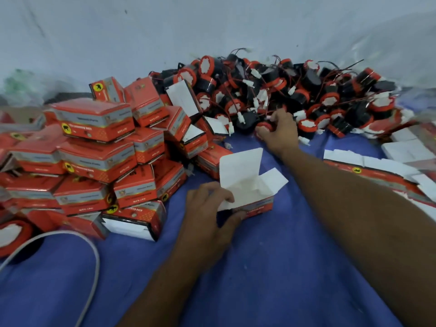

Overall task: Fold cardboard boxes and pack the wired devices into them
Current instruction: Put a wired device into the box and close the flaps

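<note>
Left hand (208,208): fingers and thumb pinch the open box (250,197) at its near corner, steadying it with flaps up and mouth ready.
Right hand (280,132): fingers curl round one device (263,126) at the near edge of the pile (306,95) — judged a pick for loading.
Packed boxes (94,149): stacked left — clear of the work.

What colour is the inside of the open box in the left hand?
The open box is plain white inside, best seen in the head view.
</note>
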